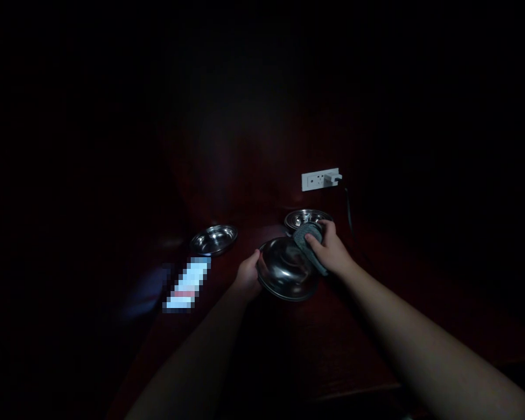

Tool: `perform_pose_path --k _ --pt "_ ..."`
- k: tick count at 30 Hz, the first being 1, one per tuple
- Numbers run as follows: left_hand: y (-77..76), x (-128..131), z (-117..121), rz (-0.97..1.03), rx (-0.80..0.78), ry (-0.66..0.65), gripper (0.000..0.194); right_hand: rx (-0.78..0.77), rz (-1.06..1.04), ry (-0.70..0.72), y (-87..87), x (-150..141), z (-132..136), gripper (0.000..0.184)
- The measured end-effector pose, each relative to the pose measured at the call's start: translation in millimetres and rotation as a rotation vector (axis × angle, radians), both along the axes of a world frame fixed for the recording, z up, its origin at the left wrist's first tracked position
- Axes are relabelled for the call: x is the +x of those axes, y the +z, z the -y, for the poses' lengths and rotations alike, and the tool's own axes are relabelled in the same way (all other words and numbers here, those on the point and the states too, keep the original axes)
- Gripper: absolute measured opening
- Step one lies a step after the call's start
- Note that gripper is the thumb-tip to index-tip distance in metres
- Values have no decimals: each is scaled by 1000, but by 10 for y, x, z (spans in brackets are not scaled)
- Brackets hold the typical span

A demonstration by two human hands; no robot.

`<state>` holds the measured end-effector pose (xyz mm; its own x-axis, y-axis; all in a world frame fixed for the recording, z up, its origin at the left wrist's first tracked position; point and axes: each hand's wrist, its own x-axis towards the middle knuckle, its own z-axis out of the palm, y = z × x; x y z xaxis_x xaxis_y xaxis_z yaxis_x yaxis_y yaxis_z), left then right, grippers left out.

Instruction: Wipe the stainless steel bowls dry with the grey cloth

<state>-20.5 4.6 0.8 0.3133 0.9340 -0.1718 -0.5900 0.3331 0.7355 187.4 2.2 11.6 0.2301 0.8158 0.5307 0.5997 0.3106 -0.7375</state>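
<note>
A shiny steel bowl (284, 271) is tilted in front of me, its rounded underside facing up toward the camera. My left hand (247, 276) grips its left rim, thumb on the edge and the other fingers hidden beneath. In my right hand (331, 251) is a folded grey-green cloth (308, 240), pressed against the bowl's upper right side. Just behind the cloth stand some steel bowls (306, 218), seemingly nested, partly covered by my right hand.
Another shallow steel bowl (214, 239) sits to the left on the dark red table (341, 350). Near it lies a bright, pixelated rectangle (187, 286). On the back wall is a white socket (319, 179) with a plugged-in adapter and a hanging cable (349, 210). The surroundings are very dark.
</note>
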Motion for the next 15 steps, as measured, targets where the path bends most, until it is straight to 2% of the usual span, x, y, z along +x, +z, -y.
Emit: perform_pose_path --k 2,4,10,15 --pt "-16 5 -13 -4 14 -8 33 -14 31 -55 -11 -4 6 56" --pt "-30 6 -25 -13 15 -11 32 -38 71 -62 -10 -12 17 52" --pt "-47 -10 -53 -20 -6 -13 31 -198 70 93 6 -19 12 34" --pt "-56 -32 -67 -44 11 -4 32 -306 -11 110 -50 9 -52 46"
